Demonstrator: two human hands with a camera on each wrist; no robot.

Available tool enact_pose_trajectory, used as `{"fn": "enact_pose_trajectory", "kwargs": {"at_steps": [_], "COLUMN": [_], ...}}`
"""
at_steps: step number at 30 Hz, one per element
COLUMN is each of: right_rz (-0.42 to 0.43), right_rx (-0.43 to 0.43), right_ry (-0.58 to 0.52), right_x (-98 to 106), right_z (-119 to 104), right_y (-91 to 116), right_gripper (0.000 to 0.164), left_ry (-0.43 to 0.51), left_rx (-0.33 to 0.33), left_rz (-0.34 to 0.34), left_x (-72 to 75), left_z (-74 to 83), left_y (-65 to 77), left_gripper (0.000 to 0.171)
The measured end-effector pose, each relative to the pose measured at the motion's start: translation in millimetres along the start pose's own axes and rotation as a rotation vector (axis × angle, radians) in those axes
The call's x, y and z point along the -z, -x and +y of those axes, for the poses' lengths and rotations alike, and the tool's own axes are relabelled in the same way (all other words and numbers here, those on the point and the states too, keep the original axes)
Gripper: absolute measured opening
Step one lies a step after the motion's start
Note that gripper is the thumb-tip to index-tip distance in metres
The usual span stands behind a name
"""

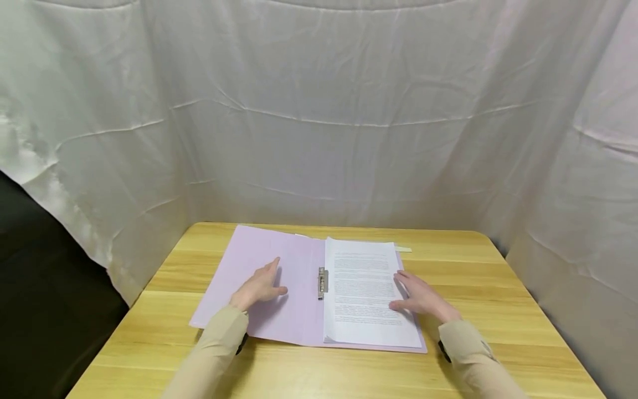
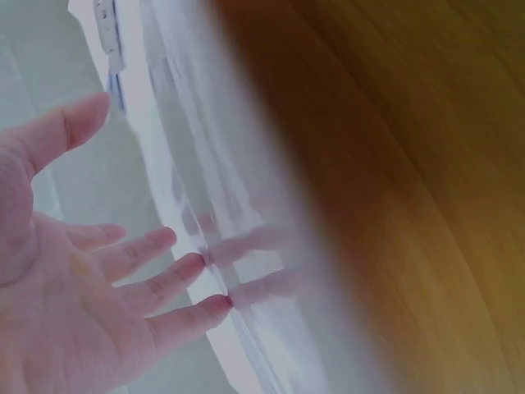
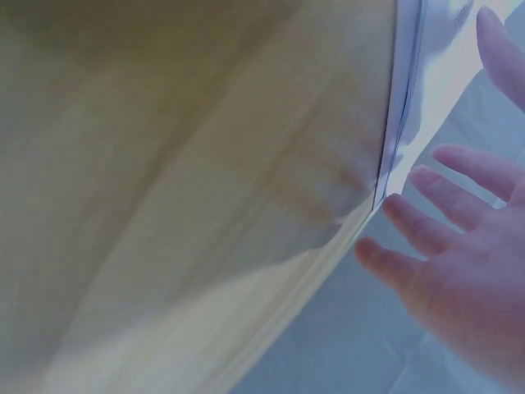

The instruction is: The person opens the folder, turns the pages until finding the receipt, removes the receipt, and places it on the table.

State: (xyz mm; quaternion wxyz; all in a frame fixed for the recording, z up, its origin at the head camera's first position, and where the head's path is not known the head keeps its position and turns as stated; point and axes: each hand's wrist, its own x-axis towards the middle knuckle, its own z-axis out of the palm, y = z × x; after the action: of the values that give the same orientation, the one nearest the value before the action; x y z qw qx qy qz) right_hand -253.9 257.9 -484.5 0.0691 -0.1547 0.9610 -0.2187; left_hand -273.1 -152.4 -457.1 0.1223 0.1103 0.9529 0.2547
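Note:
A lilac folder (image 1: pixel 304 327) lies spread flat on the wooden table, its metal clip (image 1: pixel 321 283) near the spine. Printed paper sheets (image 1: pixel 366 288) are stacked on its right half, the left edge of the stack at the clip. Over the left cover is my left hand (image 1: pixel 259 285), fingers extended and thumb apart; in the left wrist view its fingertips (image 2: pixel 217 304) are close to the cover. My right hand (image 1: pixel 421 296) is at the right edge of the sheets with fingers spread, and in the right wrist view it holds nothing.
Behind the folder, a pale strip (image 1: pixel 403 249) sticks out past its upper right corner. Light grey curtains (image 1: pixel 349 138) hang around the back and sides of the wooden table (image 1: pixel 478 277). Dark material (image 1: pixel 45 293) shows at the far left.

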Motion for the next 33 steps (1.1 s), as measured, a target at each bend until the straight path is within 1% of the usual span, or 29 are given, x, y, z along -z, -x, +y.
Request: {"fn": "enact_pose_trajectory", "kwargs": {"at_steps": [3, 7, 10, 14, 17, 20, 21, 25, 27, 29, 33], "right_rz": [0.006, 0.009, 0.021, 0.029, 0.012, -0.011, -0.017, -0.045, -0.059, -0.070, -0.077], "right_rx": [0.005, 0.016, 0.048, 0.092, 0.091, 0.066, 0.062, 0.031, 0.020, 0.009, -0.005], "right_ry": [-0.030, -0.058, -0.075, -0.097, -0.121, -0.147, -0.139, -0.123, -0.111, -0.101, -0.078], "right_x": [-1, -3, -4, -5, -6, -8, -8, -8, -6, -4, -1], "right_z": [1, 3, 4, 6, 5, 3, 3, 1, 1, 1, 2], "right_y": [-4, -10, -15, -21, -26, -29, -30, -29, -28, -27, -22], "right_gripper": [0.089, 0.088, 0.086, 0.084, 0.084, 0.084, 0.083, 0.084, 0.084, 0.083, 0.081], "left_ry": [0.002, 0.015, 0.023, 0.085, 0.149, 0.209, 0.238, 0.377, 0.423, 0.431, 0.383], "left_rx": [-0.009, -0.024, -0.056, -0.120, -0.141, -0.121, -0.112, -0.084, -0.076, -0.073, -0.072], "left_rz": [-0.037, -0.075, -0.095, -0.127, -0.153, -0.181, -0.191, -0.236, -0.260, -0.286, -0.318], "left_x": [-5.7, -11.3, -15.5, -23.2, -30.7, -35.8, -36.5, -35.6, -34.2, -32.6, -30.3], "left_z": [1.7, 2.3, 2.1, 3.6, 5.3, 7.0, 7.7, 11.2, 12.6, 14.1, 18.7], "left_y": [-8.9, -16.8, -23.0, -32.7, -37.9, -39.1, -39.2, -40.4, -41.4, -41.7, -40.5], "left_gripper": [0.090, 0.091, 0.091, 0.091, 0.093, 0.095, 0.096, 0.101, 0.103, 0.103, 0.100]}}
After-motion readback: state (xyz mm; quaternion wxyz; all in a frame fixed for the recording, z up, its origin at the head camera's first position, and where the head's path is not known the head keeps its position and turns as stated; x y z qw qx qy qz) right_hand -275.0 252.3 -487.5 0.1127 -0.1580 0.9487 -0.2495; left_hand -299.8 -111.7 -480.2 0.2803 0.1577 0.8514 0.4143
